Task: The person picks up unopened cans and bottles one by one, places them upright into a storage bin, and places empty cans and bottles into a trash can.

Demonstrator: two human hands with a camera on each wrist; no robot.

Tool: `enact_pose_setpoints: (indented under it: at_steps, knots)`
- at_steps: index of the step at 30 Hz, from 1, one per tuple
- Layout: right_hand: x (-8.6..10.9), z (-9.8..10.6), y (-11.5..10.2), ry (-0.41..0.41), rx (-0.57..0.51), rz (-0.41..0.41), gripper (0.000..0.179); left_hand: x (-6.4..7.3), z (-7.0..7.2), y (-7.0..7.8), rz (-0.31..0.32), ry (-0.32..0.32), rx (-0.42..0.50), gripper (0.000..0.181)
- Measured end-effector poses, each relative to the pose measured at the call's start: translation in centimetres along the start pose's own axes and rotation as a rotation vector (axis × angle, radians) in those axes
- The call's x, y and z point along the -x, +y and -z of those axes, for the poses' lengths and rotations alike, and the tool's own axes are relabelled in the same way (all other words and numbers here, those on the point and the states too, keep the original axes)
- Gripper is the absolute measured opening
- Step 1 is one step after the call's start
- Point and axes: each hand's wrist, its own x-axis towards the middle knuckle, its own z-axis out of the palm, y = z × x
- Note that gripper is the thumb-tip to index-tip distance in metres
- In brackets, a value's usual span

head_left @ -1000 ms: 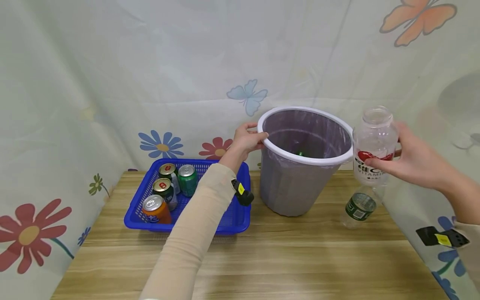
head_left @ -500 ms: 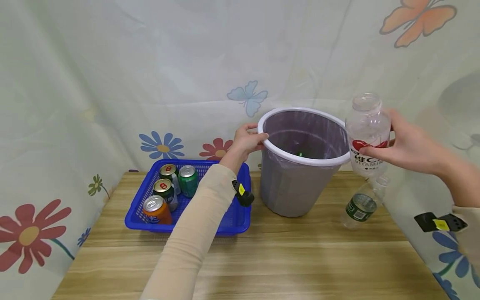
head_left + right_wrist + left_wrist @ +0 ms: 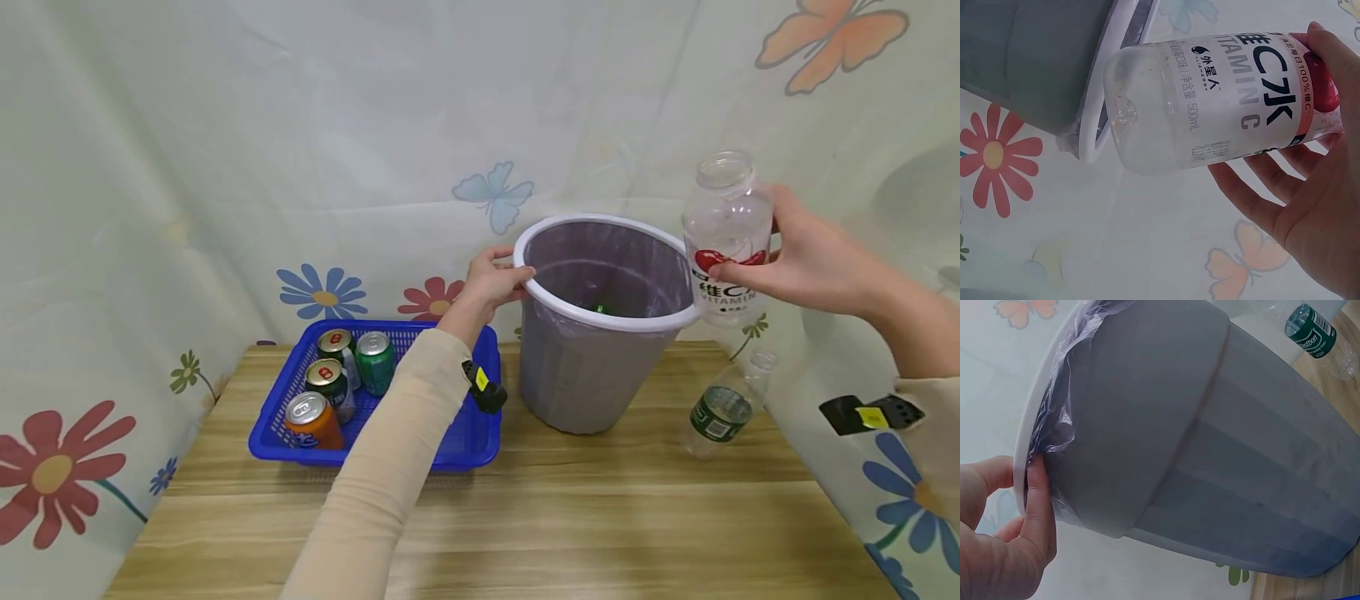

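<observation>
With thumb and fingers, my left hand [image 3: 495, 279] pinches the white rim of a grey trash bin [image 3: 592, 375], which leans to the right. A clear plastic liner [image 3: 1060, 419] bunches under that rim in the left wrist view. My right hand [image 3: 813, 250] grips a clear, capless plastic bottle [image 3: 727, 242] with a cherry label, upright and mouth up. Its base is level with the bin's right rim and overlaps it in the head view. Something small and green [image 3: 599, 308] shows inside the bin.
A second clear bottle [image 3: 723, 417] with a green label stands tilted on the wooden table [image 3: 600, 525], right of the bin. At left, a blue plastic basket [image 3: 480, 454] holds several drink cans [image 3: 315, 421]. A patterned curtain [image 3: 375, 125] hangs behind and at both sides.
My right hand has lifted the cherry-label bottle and brought it a little left, beside the bin's rim. The left hand and the bin have stayed put.
</observation>
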Motion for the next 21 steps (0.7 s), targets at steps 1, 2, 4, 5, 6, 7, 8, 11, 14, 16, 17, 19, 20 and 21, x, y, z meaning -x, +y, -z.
enact_pose_setpoints:
  at_steps: [1, 2, 4, 5, 6, 7, 8, 11, 14, 16, 17, 19, 20, 21]
  knots:
    - [-0.2, 0.0, -0.1, -0.003, 0.002, 0.002, 0.09, 0.0, 0.0, 0.0, 0.0, 0.001, -0.002, 0.052]
    - [-0.4, 0.0, -0.2, -0.007, 0.0, 0.006, 0.09, 0.0, 0.0, 0.0, 0.0, 0.0, -0.001, 0.052]
    - [-0.8, 0.0, -0.4, -0.01, 0.001, 0.016, 0.09, 0.0, 0.0, 0.0, -0.003, 0.001, 0.0, 0.052]
    - [-0.9, -0.1, -0.5, -0.011, 0.003, 0.022, 0.09, 0.0, 0.0, 0.0, -0.004, 0.0, 0.001, 0.052]
    - [-1.1, -0.1, -0.6, -0.012, 0.006, 0.027, 0.091, 0.0, 0.0, 0.0, -0.005, -0.001, 0.003, 0.052]
    - [-1.3, -0.2, -0.7, -0.013, 0.006, 0.032, 0.091, 0.0, 0.0, 0.0, -0.005, -0.001, 0.004, 0.052]
    - [-1.5, -0.2, -0.8, -0.016, 0.008, 0.034, 0.091, 0.0, 0.0, 0.0, -0.006, -0.003, 0.005, 0.052]
    - [-1.9, -0.4, -1.0, -0.023, 0.008, 0.036, 0.091, 0.0, 0.0, 0.0, -0.007, -0.007, 0.006, 0.052]
    - [-2.4, -0.5, -1.1, -0.026, 0.009, 0.031, 0.091, 0.0, -0.1, 0.0, -0.006, -0.009, 0.005, 0.052]
    - [-2.7, -0.5, -1.1, -0.025, 0.008, 0.029, 0.09, 0.0, -0.1, 0.0, -0.007, -0.008, 0.008, 0.052]
    - [-2.8, -0.6, -1.1, -0.026, 0.008, 0.026, 0.09, 0.0, -0.1, 0.0, -0.006, -0.008, 0.008, 0.052]
    - [-3.1, -0.6, -1.1, -0.028, 0.005, 0.021, 0.09, 0.0, -0.1, 0.0, -0.006, -0.009, 0.004, 0.052]
    - [-3.2, -0.6, -1.1, -0.029, 0.007, 0.02, 0.09, 0.0, -0.1, 0.0, -0.006, -0.009, 0.006, 0.052]
    - [-3.3, -0.7, -1.1, -0.03, 0.01, 0.021, 0.09, 0.0, -0.2, 0.0, -0.007, -0.01, 0.008, 0.052]
